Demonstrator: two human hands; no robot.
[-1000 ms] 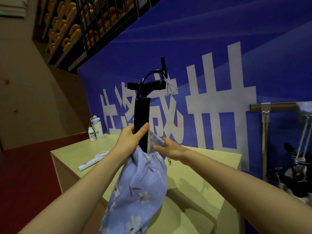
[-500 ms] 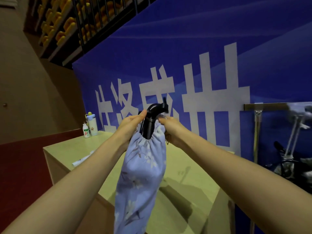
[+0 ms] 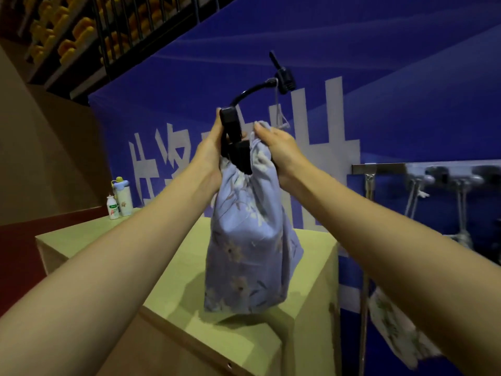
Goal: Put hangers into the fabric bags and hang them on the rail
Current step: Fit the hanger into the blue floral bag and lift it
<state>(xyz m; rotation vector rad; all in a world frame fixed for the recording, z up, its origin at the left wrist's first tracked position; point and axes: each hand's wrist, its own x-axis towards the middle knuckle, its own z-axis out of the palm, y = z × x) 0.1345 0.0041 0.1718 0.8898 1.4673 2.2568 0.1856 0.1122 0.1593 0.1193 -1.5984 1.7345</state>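
A pale blue floral fabric bag (image 3: pixel 252 240) hangs in the air in front of me, its bottom just above the table. Black hangers (image 3: pixel 234 139) stick out of its gathered mouth, and a curved black hook (image 3: pixel 257 89) rises above with a cord looped on it. My left hand (image 3: pixel 208 156) grips the bag's mouth and the hangers on the left side. My right hand (image 3: pixel 279 150) pinches the gathered fabric on the right. The metal rail (image 3: pixel 385 168) runs along the wall at the right, with several cords hanging from it.
A yellow-green table (image 3: pixel 168 272) stands below the bag, with a small bottle (image 3: pixel 112 207) and a taller flask (image 3: pixel 123 196) at its far left corner. Another floral bag (image 3: pixel 393 324) hangs low at the right under the rail. A blue banner covers the wall behind.
The bag has been drawn up over the hangers and its mouth gathered tight around them. Both hands rose with it, and the hook now stands above the bag.
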